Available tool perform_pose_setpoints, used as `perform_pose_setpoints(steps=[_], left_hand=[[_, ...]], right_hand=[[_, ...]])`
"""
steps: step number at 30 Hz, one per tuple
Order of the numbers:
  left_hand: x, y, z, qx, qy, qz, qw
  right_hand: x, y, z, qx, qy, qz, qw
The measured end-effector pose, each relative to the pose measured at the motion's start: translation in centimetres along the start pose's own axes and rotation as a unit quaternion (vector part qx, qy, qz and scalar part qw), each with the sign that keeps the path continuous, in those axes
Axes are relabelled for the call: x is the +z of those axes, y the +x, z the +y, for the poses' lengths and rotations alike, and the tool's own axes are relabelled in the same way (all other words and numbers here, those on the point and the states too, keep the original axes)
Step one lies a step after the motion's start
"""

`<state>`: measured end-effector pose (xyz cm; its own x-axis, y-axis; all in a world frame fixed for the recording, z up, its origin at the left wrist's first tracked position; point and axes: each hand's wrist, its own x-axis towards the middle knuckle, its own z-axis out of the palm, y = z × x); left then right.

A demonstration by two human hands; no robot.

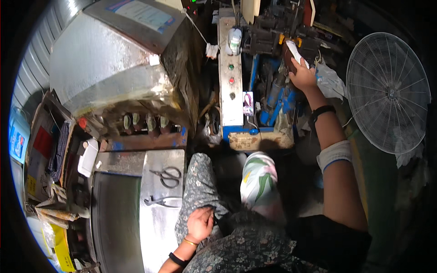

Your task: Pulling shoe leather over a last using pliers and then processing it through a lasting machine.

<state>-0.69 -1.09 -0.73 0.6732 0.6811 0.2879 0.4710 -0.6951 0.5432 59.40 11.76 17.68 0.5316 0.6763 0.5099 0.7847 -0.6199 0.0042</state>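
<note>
My right hand (302, 75) reaches far forward and grips a brown shoe-shaped piece with a white bottom (298, 55). The piece sits against the dark head of a machine (264, 41), and its far end is partly hidden among the machine parts. My left hand (200, 225) rests on my lap over the flowered cloth, its fingers curled closed; what they hold, if anything, is hidden. Close to it, on a metal plate (159, 236), lie a pair of black-handled scissors (169, 177) and metal pincers (166, 201).
A large round fan (389, 93) stands at the right. The machine's white panel (231, 104) carries buttons, a bottle (234, 41) and a phone (248, 103). Several shoe-like pieces (151, 123) sit under a metal hood (109, 59). A conveyor belt (116, 218) runs at the lower left.
</note>
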Motion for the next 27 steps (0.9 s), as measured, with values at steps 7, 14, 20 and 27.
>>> perform_pose_setpoints(steps=[7, 14, 20, 27], left_hand=[[-0.2, 0.3, -0.3, 0.003, 0.002, -0.005, 1.0], [-0.2, 0.4, -0.7, 0.006, 0.011, 0.006, 1.0], [-0.1, 0.3, -1.1, 0.008, 0.027, -0.009, 1.0], [0.0, 0.3, -1.1, 0.007, 0.031, -0.006, 0.999]], right_hand=[[-0.5, 4.1, -1.4, 0.045, 0.05, -0.051, 0.996], [-1.3, 5.1, -0.9, 0.048, 0.051, -0.053, 0.996], [-1.5, 6.9, -0.2, 0.041, 0.039, -0.063, 0.996], [-1.6, 8.3, -0.1, 0.055, 0.02, -0.113, 0.992]])
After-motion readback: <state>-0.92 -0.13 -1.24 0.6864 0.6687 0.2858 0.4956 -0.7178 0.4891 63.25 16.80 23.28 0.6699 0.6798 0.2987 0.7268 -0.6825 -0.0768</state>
